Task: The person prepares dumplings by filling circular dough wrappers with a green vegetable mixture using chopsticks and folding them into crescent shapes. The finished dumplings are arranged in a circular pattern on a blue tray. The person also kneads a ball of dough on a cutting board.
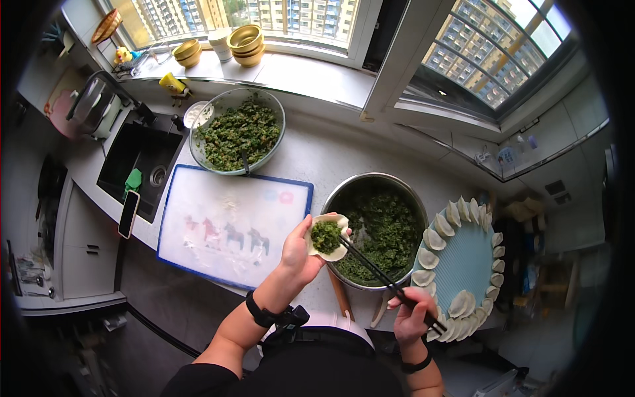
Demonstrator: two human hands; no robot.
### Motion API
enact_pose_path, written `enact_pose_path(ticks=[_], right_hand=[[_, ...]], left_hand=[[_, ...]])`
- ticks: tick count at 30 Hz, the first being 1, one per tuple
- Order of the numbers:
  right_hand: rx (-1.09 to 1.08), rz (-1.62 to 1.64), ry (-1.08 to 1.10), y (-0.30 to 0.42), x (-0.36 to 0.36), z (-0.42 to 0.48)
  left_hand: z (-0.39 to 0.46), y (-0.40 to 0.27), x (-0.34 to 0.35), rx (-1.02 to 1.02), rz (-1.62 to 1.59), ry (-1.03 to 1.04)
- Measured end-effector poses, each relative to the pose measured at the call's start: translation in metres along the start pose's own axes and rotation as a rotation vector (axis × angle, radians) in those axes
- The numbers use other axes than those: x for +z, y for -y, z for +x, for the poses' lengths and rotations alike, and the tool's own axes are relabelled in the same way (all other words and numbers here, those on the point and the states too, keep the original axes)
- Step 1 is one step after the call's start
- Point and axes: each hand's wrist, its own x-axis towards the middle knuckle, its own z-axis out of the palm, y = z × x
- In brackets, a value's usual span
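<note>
A round dumpling wrapper (342, 252) rests in my left hand (295, 253), with a mound of chopped green filling (326, 236) at its middle. My right hand (414, 314) grips a pair of black chopsticks (372, 266), whose tips touch the filling's right side. Just beyond the wrapper stands a steel pot (422, 208) holding more green filling. To the right, a light blue tray (469, 248) carries folded dumplings (434, 240) around its rim, with a few more at its near end.
A blue-edged cutting board (278, 198) lies left of my left hand. Behind it stands a glass bowl (281, 144) of darker filling with a utensil in it. A rolling pin (340, 294) lies partly under the pot's near side. Farther left are a black sink (126, 149) and a phone (129, 214).
</note>
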Motion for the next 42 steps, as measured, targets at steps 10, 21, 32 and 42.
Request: enact_pose_path(ticks=[10, 21, 32, 42], right_hand=[[0.475, 0.449, -0.369, -0.007, 0.003, 0.011], [0.481, 0.391, -0.263, -0.009, 0.002, 0.009], [0.497, 0.418, -0.342, -0.010, -0.004, 0.017], [0.483, 0.387, -0.271, -0.005, -0.006, 0.016]], left_hand=[[-0.016, 0.003, 0.021, -0.093, -0.011, 0.104], [-0.021, 0.009, 0.022, -0.058, 0.023, 0.031], [-0.029, 0.009, 0.021, -0.110, 0.065, 0.077], [-0.031, 0.009, 0.023, -0.121, 0.076, 0.089]])
